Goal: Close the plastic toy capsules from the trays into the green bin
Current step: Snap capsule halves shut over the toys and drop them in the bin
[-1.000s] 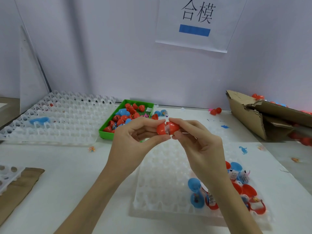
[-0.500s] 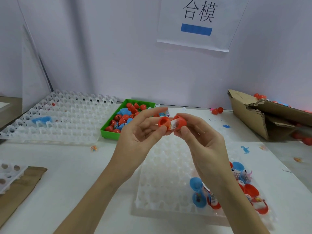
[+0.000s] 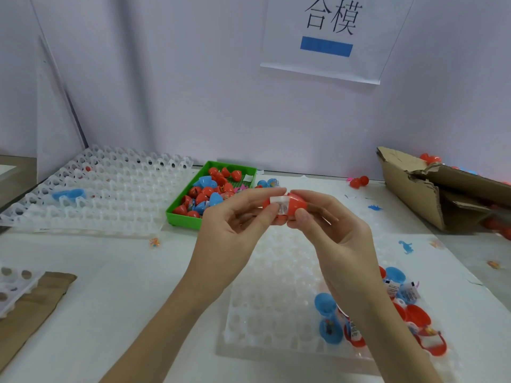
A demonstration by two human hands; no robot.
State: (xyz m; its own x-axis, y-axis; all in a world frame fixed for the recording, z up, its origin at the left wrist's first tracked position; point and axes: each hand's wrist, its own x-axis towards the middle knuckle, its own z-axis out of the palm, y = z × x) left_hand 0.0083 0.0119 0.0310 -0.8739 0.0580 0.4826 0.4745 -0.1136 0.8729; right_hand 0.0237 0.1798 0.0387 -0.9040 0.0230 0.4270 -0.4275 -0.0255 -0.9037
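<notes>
Left hand: we see our left hand (image 3: 232, 233) raised over the surface (image 3: 110, 299), its fingers (image 3: 272, 210) curled and pinching the left end of the red capsule (image 3: 287, 207).
Right hand: our right hand (image 3: 337, 244) meets it from the other side, thumb and forefinger curled round the capsule's right half.
Capsule: held in the air between both hands, above the far edge of the near tray (image 3: 276, 299); a small clear packet with printing shows at its middle, and we cannot tell whether the two halves are fully joined.
Near tray: a clear dimpled tray lying on the surface under our wrists; open blue and red capsule halves (image 3: 329, 319) with toy packets sit in its right part, partly hidden by the right forearm.
Green bin: the green bin (image 3: 182, 219) stands beyond the left hand, just beside the far tray, holding a heap of red and blue capsules.
Far tray: a wide clear tray (image 3: 110, 194) lies at the left by the wall, with a blue piece (image 3: 67, 194) resting in it.
Cardboard box: a torn cardboard box (image 3: 420, 197) sits at the right, red capsules showing behind it.
Wall sign: a paper sign (image 3: 329, 31) with two characters and a blue bar hangs on the wall.
Loose bits: two red capsules (image 3: 359, 181) lie near the wall; a blue dinosaur figure (image 3: 406, 246) lies on the surface at the right.
</notes>
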